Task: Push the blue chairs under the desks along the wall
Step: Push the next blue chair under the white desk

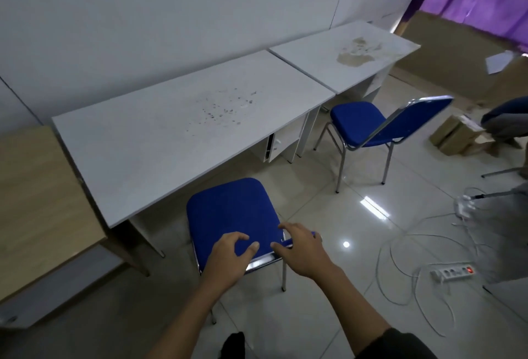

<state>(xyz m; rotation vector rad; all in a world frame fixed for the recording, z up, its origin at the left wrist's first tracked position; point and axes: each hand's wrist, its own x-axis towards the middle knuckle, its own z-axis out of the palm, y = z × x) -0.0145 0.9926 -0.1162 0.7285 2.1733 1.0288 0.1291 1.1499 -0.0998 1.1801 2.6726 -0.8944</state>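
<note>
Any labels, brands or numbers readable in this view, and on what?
None can be read.
Cardboard boxes: a label patch shows, too blurred to read.
Power strip: no legible marking.
Paper: too blurred to tell.
Chairs and desks: no text visible.

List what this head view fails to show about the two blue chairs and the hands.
- Near blue chair: backrest top mostly covered by left hand and right hand; grip unclear.
- Its front legs: hidden beneath the seat.
- Far blue chair: backrest blurred.
- Space under the near desk: blocked by its top.
</note>
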